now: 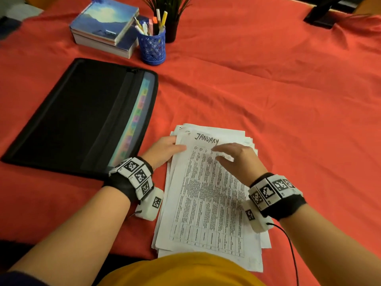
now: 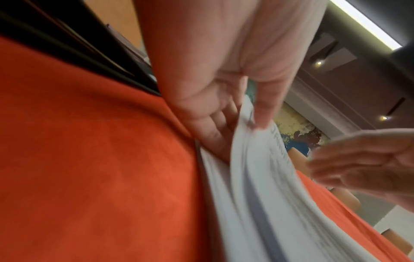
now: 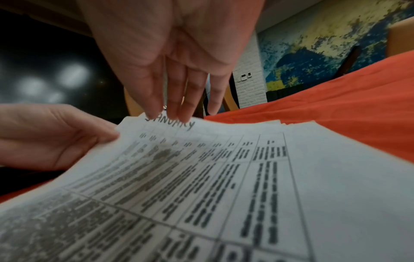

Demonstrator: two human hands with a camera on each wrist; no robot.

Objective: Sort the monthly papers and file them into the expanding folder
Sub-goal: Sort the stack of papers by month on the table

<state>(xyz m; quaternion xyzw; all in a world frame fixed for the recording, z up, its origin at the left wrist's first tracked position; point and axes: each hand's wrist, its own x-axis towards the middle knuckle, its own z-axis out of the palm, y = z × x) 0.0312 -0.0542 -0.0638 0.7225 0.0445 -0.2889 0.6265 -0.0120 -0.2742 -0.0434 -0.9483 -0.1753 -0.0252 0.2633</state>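
Observation:
A loose stack of white printed papers [image 1: 208, 195] lies on the red cloth in front of me; the top sheet is headed "JANUARY" [image 1: 206, 138]. My left hand [image 1: 165, 150] pinches the top sheets at their upper left corner, thumb on top and fingers underneath [image 2: 215, 140], lifting that edge [image 2: 253, 159]. My right hand [image 1: 235, 156] hovers over the sheet with straight fingers [image 3: 177, 106] and holds nothing; the fingertips reach the heading [image 3: 170, 124]. The black expanding folder [image 1: 68, 118] lies flat to the left, with coloured tabs [image 1: 134, 124] along its right side.
At the back stand a blue pen cup [image 1: 152, 46] with markers, a stack of books [image 1: 105, 25] and a potted plant [image 1: 170, 15]. A dark object [image 1: 321, 15] sits at the far right. Red cloth [image 1: 288, 100] covers the table. A cable [image 1: 292, 254] trails from my right wrist.

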